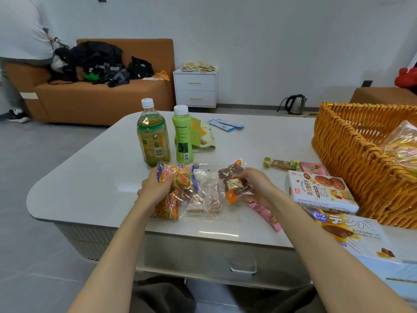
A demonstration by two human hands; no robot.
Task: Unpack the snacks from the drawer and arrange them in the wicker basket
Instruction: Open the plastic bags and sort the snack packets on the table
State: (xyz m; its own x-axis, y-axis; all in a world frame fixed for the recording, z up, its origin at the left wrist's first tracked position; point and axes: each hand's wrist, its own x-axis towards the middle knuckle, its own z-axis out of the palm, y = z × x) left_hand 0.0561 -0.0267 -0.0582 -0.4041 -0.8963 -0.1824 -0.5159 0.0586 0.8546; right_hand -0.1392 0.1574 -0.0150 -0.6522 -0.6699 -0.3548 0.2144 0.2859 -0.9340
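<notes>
My left hand (154, 189) grips a colourful orange and purple snack bag (178, 177) at the table's front middle. My right hand (256, 185) holds a clear packet of brown snacks with an orange label (232, 177). Clear wrapped packets (204, 197) lie between my hands. A pink packet (267, 216) lies under my right wrist. The wicker basket (352, 159) stands at the right with a bread-like bag (404, 145) inside. The drawer (225, 258) below the tabletop is closed.
Two green bottles (153, 136) (183, 136) stand behind my hands, with a pouch (203, 136) and blue sachets (225, 125) further back. A cookie box (320, 190), a large C2 box (354, 233) and small packets (293, 164) lie by the basket. A person stands at the sofa, far left.
</notes>
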